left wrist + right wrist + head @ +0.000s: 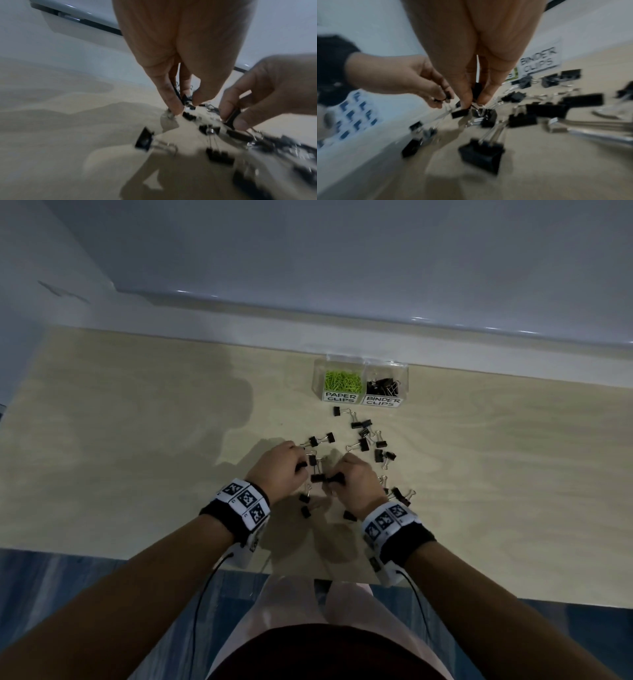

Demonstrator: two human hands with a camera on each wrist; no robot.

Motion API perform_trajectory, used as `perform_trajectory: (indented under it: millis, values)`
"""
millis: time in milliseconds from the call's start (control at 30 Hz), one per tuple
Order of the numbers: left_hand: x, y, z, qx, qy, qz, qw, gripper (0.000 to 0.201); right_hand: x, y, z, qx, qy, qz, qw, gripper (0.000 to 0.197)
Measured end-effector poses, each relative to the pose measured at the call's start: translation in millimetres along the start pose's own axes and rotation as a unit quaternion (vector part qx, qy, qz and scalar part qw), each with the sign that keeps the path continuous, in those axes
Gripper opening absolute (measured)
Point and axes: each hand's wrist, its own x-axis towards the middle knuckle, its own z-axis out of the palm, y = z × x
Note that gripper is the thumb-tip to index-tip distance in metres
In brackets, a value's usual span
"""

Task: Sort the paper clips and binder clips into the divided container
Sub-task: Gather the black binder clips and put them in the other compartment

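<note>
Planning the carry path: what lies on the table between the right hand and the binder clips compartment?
In the head view, loose black binder clips lie scattered on the table between the right hand and the binder clips compartment; no paper clips show there.

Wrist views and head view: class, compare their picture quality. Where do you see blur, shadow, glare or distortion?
Head view: dim, sharp enough to read the container labels; hands cast soft shadows on the table; bright glints along the wall ledge; wide-angle bending.
Left wrist view: the loose binder clips smear, worst at lower right.
Right wrist view: edges blur strongly, though the BINDER CLIPS label stays legible.
</note>
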Motion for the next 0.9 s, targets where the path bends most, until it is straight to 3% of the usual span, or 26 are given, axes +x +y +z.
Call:
perform_trajectory:
  millis: [167,300,500,633,700,833,900]
  values:
    - [28.9,20.5,-27.7,-0.138,0.037,-0.015,0.99,0.013,11.7,24.9,-49.0,0.166,0.084,0.12,0.975,0.014]
    - [71.1,56.5,-46.3,-0.155,0.054,0.034,0.986,0.015,35.6,38.9,-96.9,0.249,0.134,0.152,0.947,0.013]
    - [141.4,100.9,-46.8,-0.099,0.074,0.052,0.991,0.013,92.4,48.2,-131.0,0.153,0.227,0.114,0.955,0.015]
    - [161.5,111.5,-39.4,-0.08,0.061,0.044,0.994,0.019,111.4,55.9,-126.0,0.08,0.194,0.091,0.974,0.014]
    - [159.5,111.2,-39.5,-0.084,0.044,0.049,0.994,0.025,106.7,59.2,-123.1,0.042,0.173,0.07,0.982,0.017]
    - [125.9,97.1,-47.7,-0.118,0.053,0.079,0.989,0.025,73.4,64.4,-113.5,-0.01,0.206,-0.023,0.978,0.015]
    - [96.3,82.1,-47.1,-0.093,0.032,0.079,0.992,0.021,52.2,69.8,-101.6,-0.027,0.164,-0.042,0.985,0.014]
